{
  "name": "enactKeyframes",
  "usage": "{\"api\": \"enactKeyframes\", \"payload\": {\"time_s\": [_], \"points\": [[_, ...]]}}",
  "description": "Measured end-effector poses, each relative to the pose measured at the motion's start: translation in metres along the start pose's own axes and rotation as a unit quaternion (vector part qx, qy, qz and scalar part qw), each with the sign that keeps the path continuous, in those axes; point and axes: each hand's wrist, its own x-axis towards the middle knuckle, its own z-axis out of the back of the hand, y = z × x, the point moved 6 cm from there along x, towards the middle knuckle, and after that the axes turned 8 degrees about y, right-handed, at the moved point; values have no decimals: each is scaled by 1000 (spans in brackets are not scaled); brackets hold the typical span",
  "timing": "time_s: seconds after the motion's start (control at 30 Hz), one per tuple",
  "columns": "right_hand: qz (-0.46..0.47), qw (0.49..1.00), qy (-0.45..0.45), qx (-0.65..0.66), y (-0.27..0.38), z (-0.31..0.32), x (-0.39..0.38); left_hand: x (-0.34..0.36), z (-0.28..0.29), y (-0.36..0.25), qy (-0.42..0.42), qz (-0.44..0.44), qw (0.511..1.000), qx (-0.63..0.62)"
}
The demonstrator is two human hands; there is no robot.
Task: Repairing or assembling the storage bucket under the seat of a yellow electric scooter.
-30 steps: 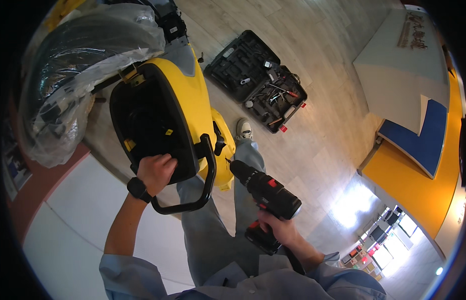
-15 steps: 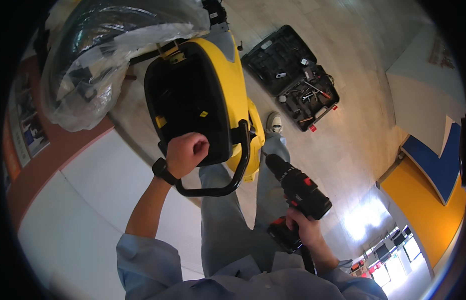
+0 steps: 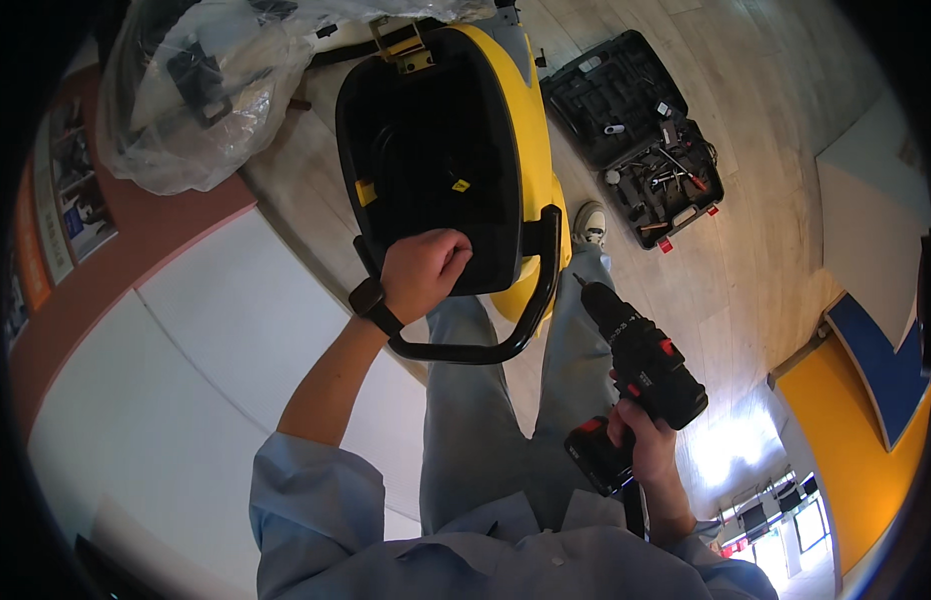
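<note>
In front of me stands a yellow scooter (image 3: 537,130) with its black under-seat storage bin (image 3: 426,130) uncovered. My left hand (image 3: 423,272) is closed, fingers curled, over the bin's near edge; whatever it may hold is hidden. A dark watch (image 3: 372,301) is on that wrist. Just below it, a black grab rail (image 3: 466,353) curves round the scooter's end. My right hand (image 3: 646,437) grips a black and red cordless drill (image 3: 654,370) by its handle. A thin bit (image 3: 580,280) points up and left from the chuck, apart from the scooter.
Clear plastic wrap (image 3: 201,130) covers a bulky dark part at upper left. An open black tool case (image 3: 626,165) with assorted tools lies on the wooden floor (image 3: 776,110). White panels (image 3: 186,370) fill the left; blue (image 3: 876,365) and orange (image 3: 836,420) panels stand at right.
The whole view has shifted, so the scooter and tool case appear farther right and higher. My left hand stays closed over the bin edge, and my right still grips the drill.
</note>
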Motion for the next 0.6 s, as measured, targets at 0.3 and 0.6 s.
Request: {"api": "enactKeyframes", "payload": {"time_s": [0.3,0.6], "points": [[-1,1000,9,-5,2,-4,0,-4,-5,-3,-41,-60,995,67],[-16,1000,9,0,3,-7,1,-6,-5,-9,-53,-113,983,138]]}}
